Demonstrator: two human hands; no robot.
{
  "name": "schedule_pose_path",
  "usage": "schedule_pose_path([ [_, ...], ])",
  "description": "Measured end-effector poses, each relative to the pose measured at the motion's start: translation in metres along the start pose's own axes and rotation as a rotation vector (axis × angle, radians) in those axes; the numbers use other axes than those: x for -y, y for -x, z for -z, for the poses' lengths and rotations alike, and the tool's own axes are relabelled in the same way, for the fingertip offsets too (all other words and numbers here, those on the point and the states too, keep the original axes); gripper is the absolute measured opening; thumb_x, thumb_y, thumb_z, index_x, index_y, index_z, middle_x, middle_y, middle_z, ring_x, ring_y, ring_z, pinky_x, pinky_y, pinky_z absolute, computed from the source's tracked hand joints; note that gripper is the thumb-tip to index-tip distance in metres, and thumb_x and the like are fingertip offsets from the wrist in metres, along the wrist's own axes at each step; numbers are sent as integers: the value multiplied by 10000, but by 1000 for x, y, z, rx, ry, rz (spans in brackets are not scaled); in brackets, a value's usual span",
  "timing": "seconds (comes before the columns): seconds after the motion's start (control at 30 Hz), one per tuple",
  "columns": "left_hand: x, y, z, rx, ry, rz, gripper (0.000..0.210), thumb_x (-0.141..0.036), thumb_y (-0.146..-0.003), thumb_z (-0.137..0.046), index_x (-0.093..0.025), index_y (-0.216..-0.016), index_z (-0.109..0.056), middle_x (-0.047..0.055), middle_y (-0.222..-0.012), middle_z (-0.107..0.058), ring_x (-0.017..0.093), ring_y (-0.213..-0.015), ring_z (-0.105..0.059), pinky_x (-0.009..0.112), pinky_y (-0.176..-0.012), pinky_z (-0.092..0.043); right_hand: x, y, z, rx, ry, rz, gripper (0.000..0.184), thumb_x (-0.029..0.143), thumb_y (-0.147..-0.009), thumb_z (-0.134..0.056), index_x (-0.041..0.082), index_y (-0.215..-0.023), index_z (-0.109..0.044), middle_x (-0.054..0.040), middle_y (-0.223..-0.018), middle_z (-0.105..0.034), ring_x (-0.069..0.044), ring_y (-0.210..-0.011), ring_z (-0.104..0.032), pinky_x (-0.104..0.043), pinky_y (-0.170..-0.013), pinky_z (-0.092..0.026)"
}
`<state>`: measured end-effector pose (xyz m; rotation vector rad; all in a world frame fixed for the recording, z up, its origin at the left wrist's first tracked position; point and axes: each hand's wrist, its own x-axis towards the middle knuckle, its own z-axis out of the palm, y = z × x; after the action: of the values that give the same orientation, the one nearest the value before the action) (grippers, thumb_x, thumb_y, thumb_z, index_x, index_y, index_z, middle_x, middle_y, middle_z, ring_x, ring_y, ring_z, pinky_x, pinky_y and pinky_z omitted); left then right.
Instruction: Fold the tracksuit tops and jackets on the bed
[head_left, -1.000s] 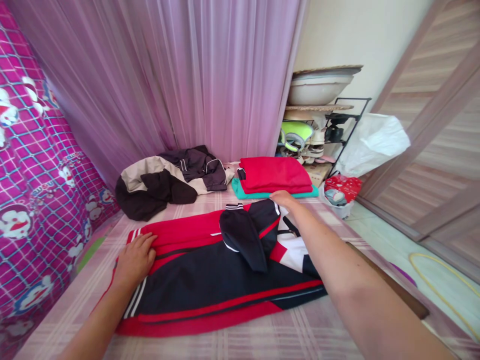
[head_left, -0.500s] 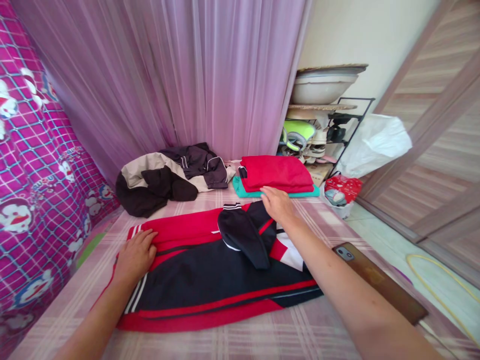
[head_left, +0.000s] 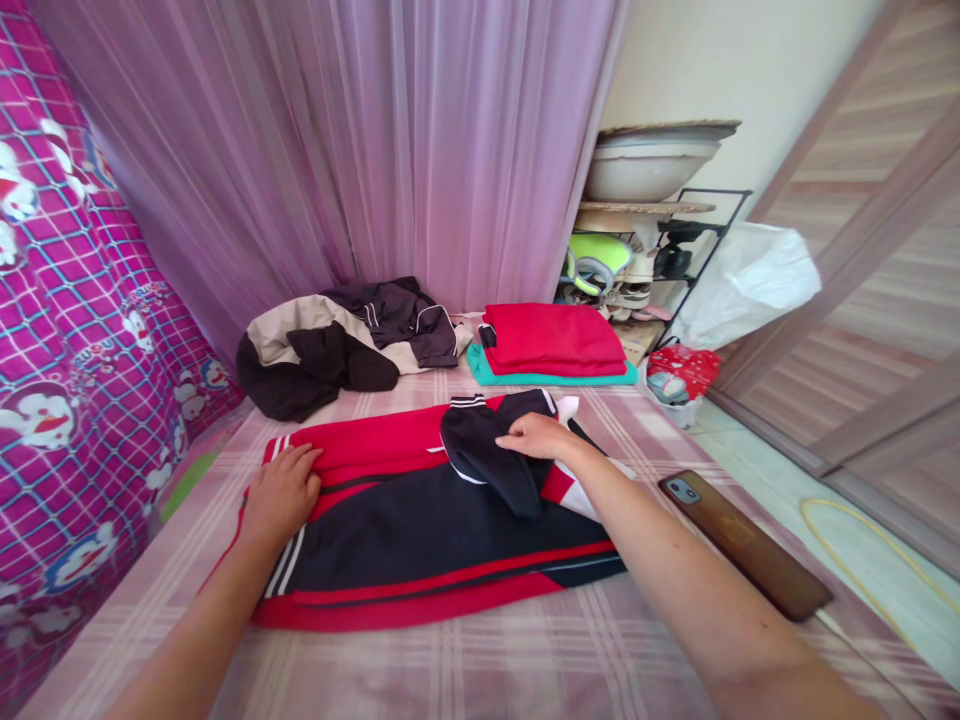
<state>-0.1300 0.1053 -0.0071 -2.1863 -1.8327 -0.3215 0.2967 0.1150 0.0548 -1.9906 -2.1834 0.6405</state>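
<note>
A dark navy and red track jacket [head_left: 420, 540] with white stripes lies spread lengthwise on the bed, one dark sleeve [head_left: 487, 455] folded across its top. My left hand [head_left: 283, 490] rests on the red and striped hem at the left end, palm down with fingers stretched out. Toward the right end, my right hand [head_left: 536, 437] is closed in a pinch at the dark cloth beside the folded sleeve; its fingertips partly hide what they grip. White and red panels of the jacket show under my right wrist.
Behind the jacket lie a crumpled black, grey and beige garment [head_left: 330, 345] and a folded red and teal stack [head_left: 555, 340]. A phone [head_left: 739, 540] with a cable is at right. Beyond stand a shoe rack [head_left: 701, 232], basins [head_left: 652, 165] and bags [head_left: 746, 280].
My right hand has moved left from the jacket's far right edge, its fingers now drawn together, and dark white-edged cloth there has shifted. My left hand stays on the hem.
</note>
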Motion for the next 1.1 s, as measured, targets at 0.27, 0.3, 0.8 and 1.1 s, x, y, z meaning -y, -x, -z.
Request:
schedule_pose_path([
  [0.27,0,-1,1,9,4,8,503,-272,-859,-360,-140,-1261,-631,124,-1363,-599,295,-1283,-516,472,-1047,-421,19,48,4,-96,-1122,277,283,445,-766,-638,211,-927,-631,13,-854,-663,-147,-798,-600,-250,-725,-448],
  [0.3,0,-1,1,7,6,5,505,-271,-859,-359,-132,-1260,-632,129,-1359,-601,296,-1279,-519,469,-1049,-419,21,56,7,-46,-1204,299,297,443,-751,-671,213,-935,-634,12,-871,-667,-146,-815,-603,-253,-745,-452],
  [0.8,2,-7,4,103,-69,-23,490,-271,-884,-361,-175,-1303,-596,120,-1426,-551,289,-1316,-494,478,-1039,-416,-9,107,-1,286,-511,287,321,431,-862,-594,156,-909,-752,-64,-886,-752,-158,-751,-694,-250,-697,-512],
  [1.1,-52,5,51,21,88,-141,435,-320,-880,-439,-188,-1238,-647,128,-1345,-619,317,-1286,-520,514,-1091,-352,-13,82,-11,-279,-45,172,379,149,-846,-515,249,-1157,-707,-36,-1236,-691,-209,-1147,-625,-326,-1007,-455],
])
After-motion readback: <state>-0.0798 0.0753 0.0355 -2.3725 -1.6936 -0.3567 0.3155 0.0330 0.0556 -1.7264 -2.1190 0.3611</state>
